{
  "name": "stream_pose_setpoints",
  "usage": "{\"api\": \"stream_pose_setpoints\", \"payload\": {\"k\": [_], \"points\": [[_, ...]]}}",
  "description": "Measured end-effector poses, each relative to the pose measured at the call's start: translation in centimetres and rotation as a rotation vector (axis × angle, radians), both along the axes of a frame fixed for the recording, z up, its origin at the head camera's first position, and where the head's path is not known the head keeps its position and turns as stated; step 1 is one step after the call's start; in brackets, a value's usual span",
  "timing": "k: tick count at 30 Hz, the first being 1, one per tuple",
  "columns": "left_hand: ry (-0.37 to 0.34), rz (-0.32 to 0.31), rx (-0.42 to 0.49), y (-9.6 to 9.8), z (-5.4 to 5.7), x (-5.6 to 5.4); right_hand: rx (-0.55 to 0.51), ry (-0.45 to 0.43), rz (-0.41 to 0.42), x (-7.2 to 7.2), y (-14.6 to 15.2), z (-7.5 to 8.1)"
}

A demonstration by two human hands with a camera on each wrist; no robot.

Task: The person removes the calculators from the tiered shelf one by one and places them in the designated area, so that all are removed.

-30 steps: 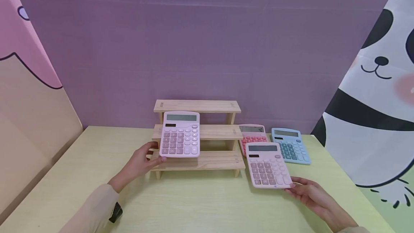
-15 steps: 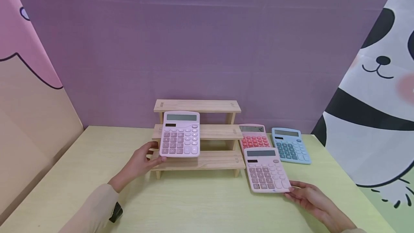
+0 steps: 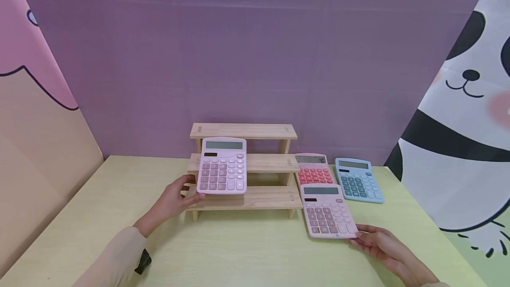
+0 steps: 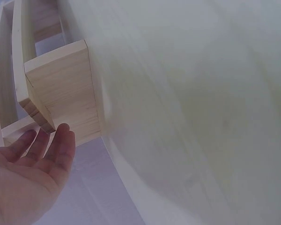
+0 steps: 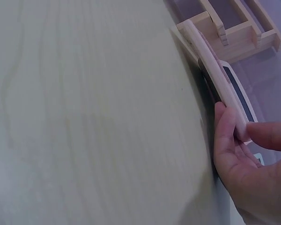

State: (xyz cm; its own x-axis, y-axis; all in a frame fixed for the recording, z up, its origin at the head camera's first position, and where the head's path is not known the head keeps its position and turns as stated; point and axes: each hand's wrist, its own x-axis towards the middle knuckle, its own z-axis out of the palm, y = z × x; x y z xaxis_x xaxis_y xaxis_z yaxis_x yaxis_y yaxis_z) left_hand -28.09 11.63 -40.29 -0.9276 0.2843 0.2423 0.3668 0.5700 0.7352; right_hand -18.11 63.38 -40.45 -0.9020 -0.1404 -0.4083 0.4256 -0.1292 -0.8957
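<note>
A lavender-pink calculator (image 3: pixel 222 167) stands propped on the lowest tier of a wooden three-step shelf (image 3: pixel 271 196). At its lower left corner rests the thumb of my left hand (image 3: pixel 173 198). In the left wrist view, that hand's loosely bent fingers (image 4: pixel 61 145) lie right at the shelf's plank end. My right hand (image 3: pixel 380 242) pinches a pale pink calculator (image 3: pixel 328 214) by its lower right corner, thumb on top and fingers beneath. The right wrist view shows this calculator (image 5: pixel 222 86) edge-on, tilted close over the table, its keys mostly hidden.
Behind the held calculator lie a pink calculator (image 3: pixel 311 169) with red keys, partly covered, and a blue calculator (image 3: pixel 358 180). The pale wooden table (image 3: pixel 239 256) meets a purple backdrop (image 3: pixel 255 56). A printed panda panel (image 3: pixel 458 145) borders the right side.
My right hand has lowered the pale pink calculator slightly toward the table front, showing more of the red-keyed calculator's keys early on, then almost stopped. My left hand has stayed in place.
</note>
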Motion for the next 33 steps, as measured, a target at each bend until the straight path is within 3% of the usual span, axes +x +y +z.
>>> {"api": "stream_pose_setpoints", "payload": {"k": [19, 33], "points": [[0.015, -0.003, -0.007, 0.12, 0.06, 0.04, -0.014, 0.003, 0.011, -0.17, 0.31, -0.26], [-0.003, -0.004, -0.008, 0.10, 0.05, -0.08, 0.156, 0.005, -0.063, -0.14, -0.23, 0.01]]}}
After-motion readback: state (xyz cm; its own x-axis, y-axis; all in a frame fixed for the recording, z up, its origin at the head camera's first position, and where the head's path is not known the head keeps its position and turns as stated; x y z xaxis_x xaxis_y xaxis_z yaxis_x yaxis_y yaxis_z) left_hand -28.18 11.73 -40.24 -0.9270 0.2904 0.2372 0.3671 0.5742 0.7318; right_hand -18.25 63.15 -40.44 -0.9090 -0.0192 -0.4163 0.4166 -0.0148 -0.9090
